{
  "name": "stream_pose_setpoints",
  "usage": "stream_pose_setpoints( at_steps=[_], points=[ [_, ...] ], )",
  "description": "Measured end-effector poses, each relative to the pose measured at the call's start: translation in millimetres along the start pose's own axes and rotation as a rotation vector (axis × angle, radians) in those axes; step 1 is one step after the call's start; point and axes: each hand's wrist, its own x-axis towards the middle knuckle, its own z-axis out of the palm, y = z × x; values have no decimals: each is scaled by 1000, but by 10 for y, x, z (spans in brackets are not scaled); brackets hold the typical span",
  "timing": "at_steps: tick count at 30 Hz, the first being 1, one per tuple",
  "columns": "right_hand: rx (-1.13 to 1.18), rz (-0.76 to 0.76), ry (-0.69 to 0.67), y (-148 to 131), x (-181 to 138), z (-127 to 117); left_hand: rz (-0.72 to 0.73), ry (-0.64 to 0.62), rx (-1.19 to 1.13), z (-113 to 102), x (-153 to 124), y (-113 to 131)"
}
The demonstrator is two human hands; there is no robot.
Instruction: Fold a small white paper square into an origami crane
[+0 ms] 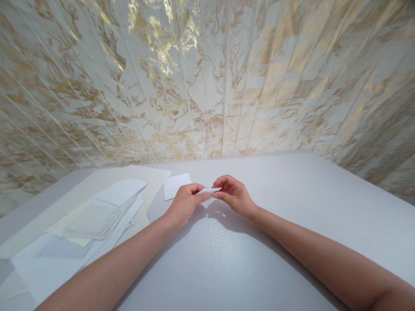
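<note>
Between my two hands, just above the table, is a small folded piece of white paper (209, 190). My left hand (186, 201) pinches its left end between thumb and fingers. At its right end, my right hand (234, 195) is closed with thumb and fingertips at the paper's edge; the other fingers curl behind. A flat white rectangle of paper (175, 185) lies on the table beyond my left hand. The inner folds of the held piece are too small to make out.
To the left lies a loose pile of papers, with a folded white sheet (119, 193) and a sheet with lines of writing (92, 221) on top. Larger cream sheets (157, 177) spread beneath. Behind the pale table (308, 203) hangs a white and gold patterned curtain (207, 77).
</note>
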Motion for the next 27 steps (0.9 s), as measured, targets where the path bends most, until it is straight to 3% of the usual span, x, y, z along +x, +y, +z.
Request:
stream_pose_setpoints(
  at_steps=[5, 13, 16, 20, 27],
  points=[
    [-75, 51, 43, -9, 8, -25, -6, -8, -5, 13, -4, -29],
    [-49, 187, 122, -106, 1, 47, 280, 94, 348, 4, -46, 8],
    [-4, 232, 133, -125, -2, 75, 325, 123, 420, 10, -64, 25],
    [55, 232, 165, -120, 14, 80, 275, 131, 378, 15, -52, -11],
    [155, 200, 207, -100, 53, 43, 192, 134, 111, 21, 26, -109]
  ],
)
